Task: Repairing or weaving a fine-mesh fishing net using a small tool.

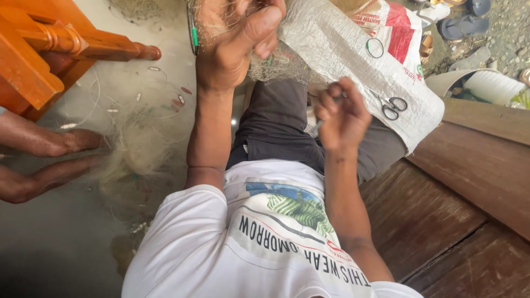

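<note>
Thin pale nylon fishing net (276, 66) is looking light & soft; left hand (234, 47) is pinching it, right hand (342, 116) is closing on small tool, near scissors (391, 106).

A white woven sack (353, 60) lies at one o'clock, draped over the person's lap. Its upper end carries a red patch and small print.

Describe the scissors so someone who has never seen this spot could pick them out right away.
Start at the white woven sack draped over the person's lap, beside the wooden bench. The scissors lie on the sack's lower part, just beyond the right hand. They are small, all metal, with two ring handles, unlike the single loose ring higher up.
</note>
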